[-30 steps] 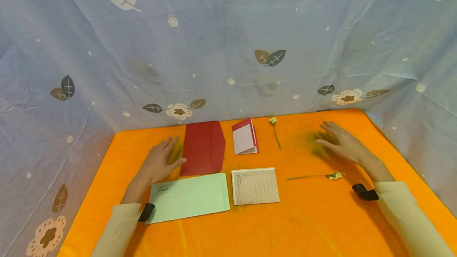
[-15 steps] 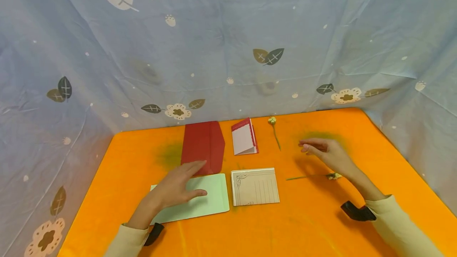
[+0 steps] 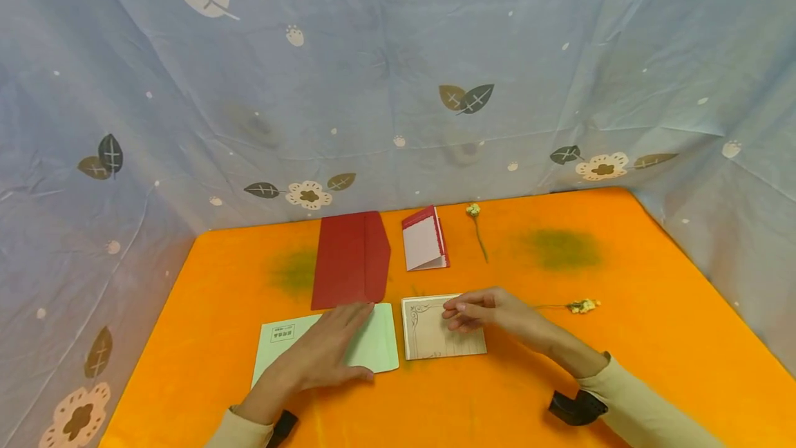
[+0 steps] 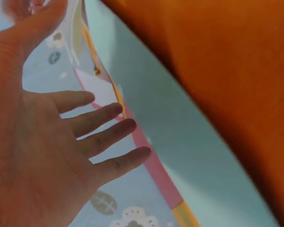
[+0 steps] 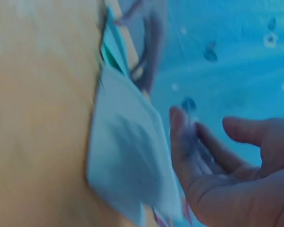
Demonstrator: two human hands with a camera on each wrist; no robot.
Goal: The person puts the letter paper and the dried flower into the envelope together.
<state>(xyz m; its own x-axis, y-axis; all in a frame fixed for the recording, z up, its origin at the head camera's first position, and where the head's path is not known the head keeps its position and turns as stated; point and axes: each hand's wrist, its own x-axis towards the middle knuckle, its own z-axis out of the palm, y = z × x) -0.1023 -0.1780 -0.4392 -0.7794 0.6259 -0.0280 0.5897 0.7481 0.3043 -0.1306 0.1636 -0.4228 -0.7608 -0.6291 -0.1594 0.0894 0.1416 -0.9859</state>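
Note:
My left hand point(image 3: 323, 351), fingers extended and thumb spread, hovers over the pale green envelope point(image 3: 381, 348), covering part of it. In the left wrist view its fingers point toward the envelope point(image 4: 180, 132) and grip nothing. Above the cream lined card point(image 3: 425, 337), which has an ornate printed corner, is my right hand point(image 3: 497, 313) with loosely bent fingers. The right wrist view shows that hand point(image 5: 236, 179) holding nothing, its shadow falling on the card point(image 5: 128, 151).
Behind the green envelope lies a red envelope point(image 3: 342, 261). A red-and-white folded card point(image 3: 425, 244) stands beside it. One dried flower point(image 3: 477, 227) lies at the back, another point(image 3: 581, 306) to the right. A blue patterned cloth point(image 3: 398, 75) closes off the orange table point(image 3: 653, 282).
My left hand has moved from beside the red envelope toward me, over the green envelope. My right hand has swept left from the far right to the cream card. The papers stay put.

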